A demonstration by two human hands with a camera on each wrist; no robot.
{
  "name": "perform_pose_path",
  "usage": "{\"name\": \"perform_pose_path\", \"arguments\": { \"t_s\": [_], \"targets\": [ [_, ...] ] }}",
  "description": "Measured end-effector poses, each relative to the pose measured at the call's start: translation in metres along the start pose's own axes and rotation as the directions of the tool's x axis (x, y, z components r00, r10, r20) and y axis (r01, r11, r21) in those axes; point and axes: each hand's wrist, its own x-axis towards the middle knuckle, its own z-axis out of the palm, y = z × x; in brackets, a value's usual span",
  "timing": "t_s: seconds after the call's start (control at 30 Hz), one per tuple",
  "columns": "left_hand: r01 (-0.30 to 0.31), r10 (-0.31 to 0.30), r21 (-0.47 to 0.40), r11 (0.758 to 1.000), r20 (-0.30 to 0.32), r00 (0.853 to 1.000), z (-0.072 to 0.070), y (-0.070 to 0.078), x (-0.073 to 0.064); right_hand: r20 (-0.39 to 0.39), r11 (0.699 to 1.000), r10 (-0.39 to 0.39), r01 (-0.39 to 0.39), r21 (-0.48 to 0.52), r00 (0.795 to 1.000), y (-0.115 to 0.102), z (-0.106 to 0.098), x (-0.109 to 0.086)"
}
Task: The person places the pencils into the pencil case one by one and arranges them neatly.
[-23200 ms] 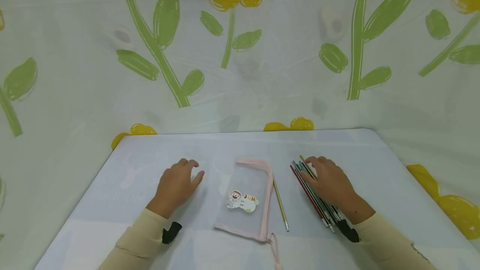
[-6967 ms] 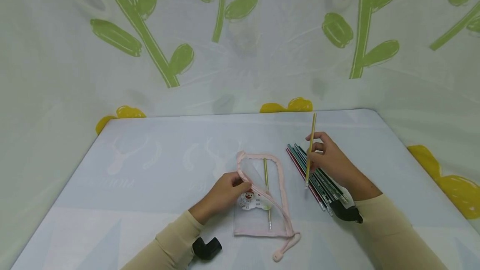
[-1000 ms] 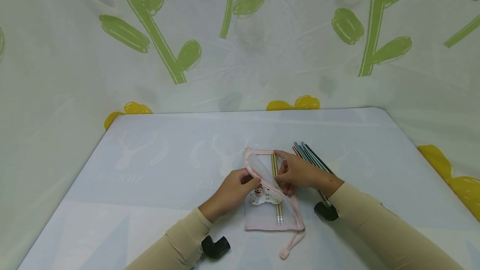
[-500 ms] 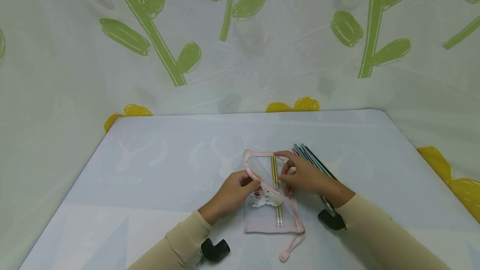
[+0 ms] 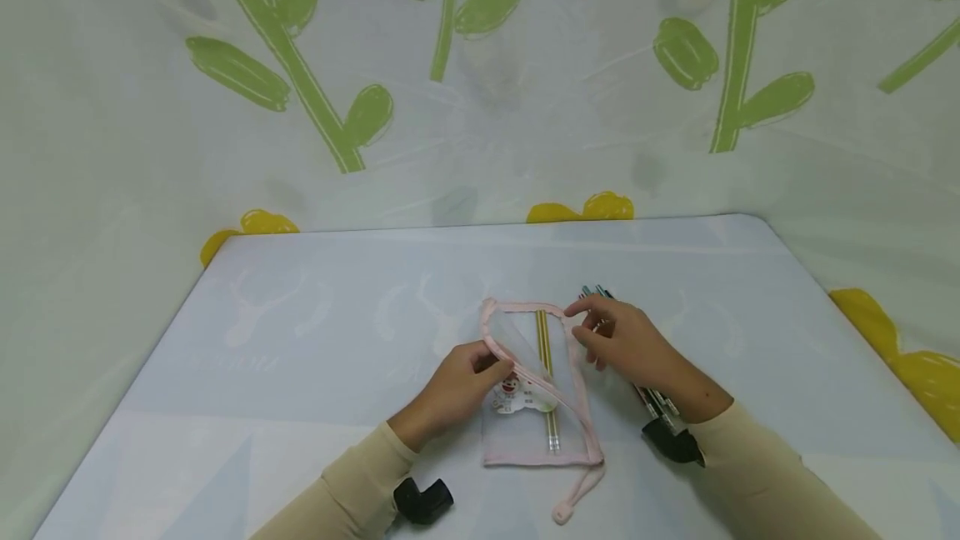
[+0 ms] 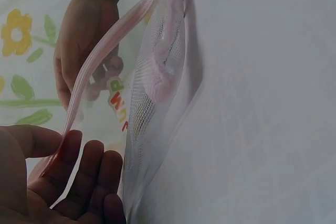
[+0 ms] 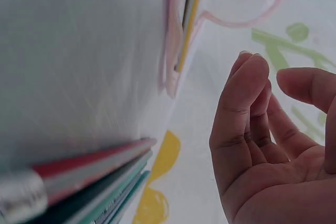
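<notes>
Pinching the mesh pouch (image 5: 525, 461) at its 10 o'clock: left hand (image 5: 453, 390). Right hand (image 5: 636, 347)'s empty at 2, fingers apart. If that pinch slips, it'll probably flop closed.

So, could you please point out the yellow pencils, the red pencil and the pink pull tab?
Yellow pencils (image 5: 544, 344): head view, on their upper barrels.
Red pencil (image 7: 84, 159): right wrist view, on its red barrel.
Pink pull tab (image 5: 562, 512): head view, on its middle.

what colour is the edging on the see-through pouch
The edging is pale pink, clearest in the left wrist view.
</notes>
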Motion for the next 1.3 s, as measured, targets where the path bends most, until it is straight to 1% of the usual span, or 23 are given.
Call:
{"name": "perform_pose_path", "arguments": {
  "t_s": [0.23, 0.4, 0.57, 0.8, 1.0, 1.07, 1.17, 1.3],
  "targets": [
    [-0.001, 0.001, -0.007, 1.0, -0.008, 1.0, -0.002, -0.004, -0.002, -0.041, 0.999, -0.033, 0.033, -0.007, 0.999, 0.002, -0.01, 0.001],
    [-0.005, 0.004, -0.007, 1.0, -0.014, 1.0, -0.004, -0.005, -0.004, -0.075, 0.997, -0.036, 0.031, -0.075, 0.997, 0.004, -0.014, 0.005],
    [-0.009, 0.008, -0.004, 1.0, -0.018, 1.0, -0.006, -0.005, -0.004, -0.1, 0.994, -0.02, 0.009, -0.109, 0.995, 0.009, -0.022, 0.008],
    [0.014, -0.014, -0.004, 1.0, -0.003, 1.0, -0.004, -0.006, -0.003, -0.108, 0.991, 0.017, -0.031, -0.128, 0.994, 0.018, -0.033, 0.006],
    [-0.026, 0.026, -0.01, 1.0, 0.018, 0.999, -0.003, -0.001, -0.001, -0.147, 0.984, 0.058, -0.081, -0.161, 0.987, 0.023, -0.041, 0.004],
    [-0.032, 0.032, -0.007, 0.999, 0.022, 0.999, -0.003, -0.001, 0.0, -0.145, 0.98, 0.07, -0.095, -0.174, 0.987, 0.025, -0.043, 0.004],
    [-0.021, 0.021, -0.01, 1.0, 0.032, 0.999, -0.002, -0.002, 0.0, -0.124, 0.975, 0.091, -0.114, -0.189, 0.988, 0.03, -0.045, 0.004],
    [-0.019, 0.02, -0.018, 1.0, 0.038, 0.999, -0.001, -0.001, 0.001, -0.102, 0.97, 0.094, -0.114, -0.214, 0.99, 0.036, -0.047, 0.005]
  ]
}}
